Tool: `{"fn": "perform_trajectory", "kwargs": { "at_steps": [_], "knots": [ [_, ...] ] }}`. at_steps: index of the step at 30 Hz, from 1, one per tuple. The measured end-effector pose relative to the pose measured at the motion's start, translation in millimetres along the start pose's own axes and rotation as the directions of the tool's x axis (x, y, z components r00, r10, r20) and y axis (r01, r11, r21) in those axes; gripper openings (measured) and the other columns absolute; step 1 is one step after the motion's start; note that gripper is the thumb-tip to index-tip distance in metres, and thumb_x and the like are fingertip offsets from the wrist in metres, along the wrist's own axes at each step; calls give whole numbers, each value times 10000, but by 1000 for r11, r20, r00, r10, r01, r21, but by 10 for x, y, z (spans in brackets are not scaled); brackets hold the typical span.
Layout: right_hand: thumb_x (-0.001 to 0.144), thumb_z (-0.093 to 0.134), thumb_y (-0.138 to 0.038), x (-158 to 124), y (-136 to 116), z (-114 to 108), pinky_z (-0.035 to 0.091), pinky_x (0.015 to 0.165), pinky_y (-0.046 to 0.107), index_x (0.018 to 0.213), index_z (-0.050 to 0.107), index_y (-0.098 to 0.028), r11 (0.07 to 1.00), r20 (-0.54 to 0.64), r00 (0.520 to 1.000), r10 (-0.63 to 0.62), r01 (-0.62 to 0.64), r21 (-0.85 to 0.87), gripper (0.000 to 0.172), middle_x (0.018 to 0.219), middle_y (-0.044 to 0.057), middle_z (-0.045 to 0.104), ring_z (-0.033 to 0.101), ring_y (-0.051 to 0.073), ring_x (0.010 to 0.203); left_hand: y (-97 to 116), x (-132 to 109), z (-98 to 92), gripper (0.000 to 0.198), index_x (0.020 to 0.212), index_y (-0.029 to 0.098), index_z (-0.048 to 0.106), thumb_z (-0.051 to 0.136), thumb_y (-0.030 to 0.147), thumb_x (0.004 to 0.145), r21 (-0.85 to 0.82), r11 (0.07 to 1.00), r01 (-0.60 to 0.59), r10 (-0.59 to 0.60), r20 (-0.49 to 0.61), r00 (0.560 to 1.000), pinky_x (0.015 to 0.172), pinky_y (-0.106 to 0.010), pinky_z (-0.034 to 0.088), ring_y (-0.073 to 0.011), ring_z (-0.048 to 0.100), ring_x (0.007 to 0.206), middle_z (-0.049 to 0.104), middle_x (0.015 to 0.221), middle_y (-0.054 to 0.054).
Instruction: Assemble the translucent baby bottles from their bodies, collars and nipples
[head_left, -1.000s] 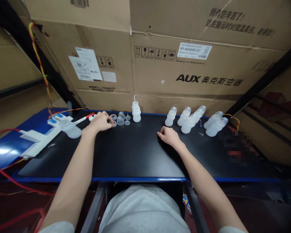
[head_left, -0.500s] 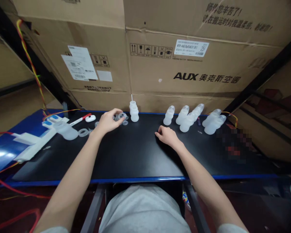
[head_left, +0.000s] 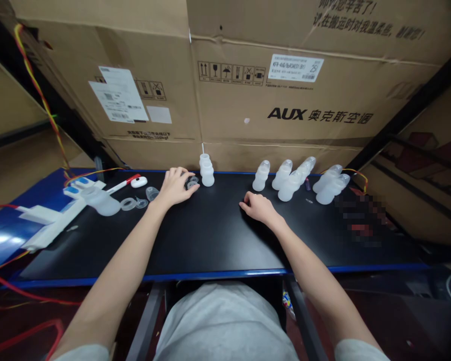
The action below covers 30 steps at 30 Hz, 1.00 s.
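Note:
My left hand (head_left: pixel 177 187) is at the back of the table with fingers spread, thumb apart. Beneath and beside its fingertips lie small clear plastic rings (head_left: pixel 193 181), partly covered by the hand. Just right of them stand two open white bottles, a front bottle (head_left: pixel 208 175) and one behind it. My right hand (head_left: pixel 261 207) rests on the table with fingers curled in, and nothing shows in it. Past it stands a white bottle with a clear domed cap (head_left: pixel 261 175). More capped bottles (head_left: pixel 290 185) stand farther right.
Left of my left hand lie a clear dome cap (head_left: pixel 152 193) and a clear ring (head_left: pixel 128 203). A larger bottle (head_left: pixel 104 201) leans by a white frame (head_left: pixel 56 223). A red and white stick (head_left: pixel 124 185) lies behind. Cardboard (head_left: pixel 233 120) walls the back.
My left hand had a clear ring between thumb and finger; now its fingers are spread lower over the rings. My right hand stays put. The view has shifted slightly.

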State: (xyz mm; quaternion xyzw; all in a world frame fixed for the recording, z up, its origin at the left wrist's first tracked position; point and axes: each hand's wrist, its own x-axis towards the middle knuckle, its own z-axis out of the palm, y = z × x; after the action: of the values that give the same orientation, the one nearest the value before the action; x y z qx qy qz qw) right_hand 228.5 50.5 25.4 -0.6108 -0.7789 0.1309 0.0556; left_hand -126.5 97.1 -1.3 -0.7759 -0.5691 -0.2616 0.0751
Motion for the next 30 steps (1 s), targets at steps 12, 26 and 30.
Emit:
{"fn": "perform_trajectory", "kwargs": {
  "at_steps": [12,26,30],
  "knots": [
    [1092,665,-401,12,1,90,499,788,327,1152,717,-236,976,-84,985,-149,161,148,183,1016,56,790,733,242,941,197,37,-79,228,913,207,764,593,264,1051,-108,990,-95,71,-205,976,1092,-612,460,-373,555,1225,726,1180,-153],
    [1112,657,-469,94,-191,477,513,1013,450,1246,705,-207,778,-268,814,-516,576,252,298,1197,114,780,681,298,1098,1138,-211,57,186,994,228,770,607,192,1076,-264,831,-489,458,-175,872,1078,-529,501,-283,670,1138,797,1146,-90],
    [1043,777,-443,114,-180,516,492,1106,455,1450,643,-245,736,-276,830,-484,557,385,472,1398,106,774,714,298,1252,1163,-203,11,203,936,236,747,590,182,1054,-229,886,-404,362,-206,909,1166,-585,447,-287,690,1100,806,1107,-81]
  ]
}}
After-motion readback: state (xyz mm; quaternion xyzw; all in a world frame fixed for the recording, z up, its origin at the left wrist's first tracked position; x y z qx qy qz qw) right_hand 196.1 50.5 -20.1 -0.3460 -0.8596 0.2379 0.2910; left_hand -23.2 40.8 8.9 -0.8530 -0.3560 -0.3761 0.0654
